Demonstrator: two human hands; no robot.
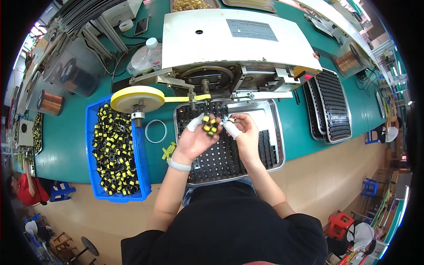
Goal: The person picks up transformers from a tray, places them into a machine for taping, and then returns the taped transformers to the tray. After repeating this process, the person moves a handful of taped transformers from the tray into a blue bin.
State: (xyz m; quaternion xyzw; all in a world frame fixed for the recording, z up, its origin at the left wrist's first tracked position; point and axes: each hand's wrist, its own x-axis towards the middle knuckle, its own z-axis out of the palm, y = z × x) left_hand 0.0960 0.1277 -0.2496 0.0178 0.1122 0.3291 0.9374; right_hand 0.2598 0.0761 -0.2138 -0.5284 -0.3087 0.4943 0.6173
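My left hand point(191, 142), its thumb wrapped in white, holds several small black bobbins with yellow tape point(210, 125) in its curled fingers. Close by on the right, my right hand point(245, 136) has thumb and fingers pinched together, the thumb also wrapped in white. A small dark piece point(232, 119) shows at its fingertips, too small to make out fully. Both hands are above a metal tray point(281, 145) filled with rows of black bobbins point(213, 162). A yellow tape roll point(138, 99) on the machine point(234, 42) feeds a strip toward the spindle behind my hands.
A blue bin point(91, 152) of yellow-taped bobbins stands left of the tray. Between them lie a pale ring point(156, 131) and yellow tape scraps point(168, 151). Stacked trays of black parts point(334, 106) are at the right. Copper wire spools point(49, 102) and a plastic bottle point(153, 51) stand farther back.
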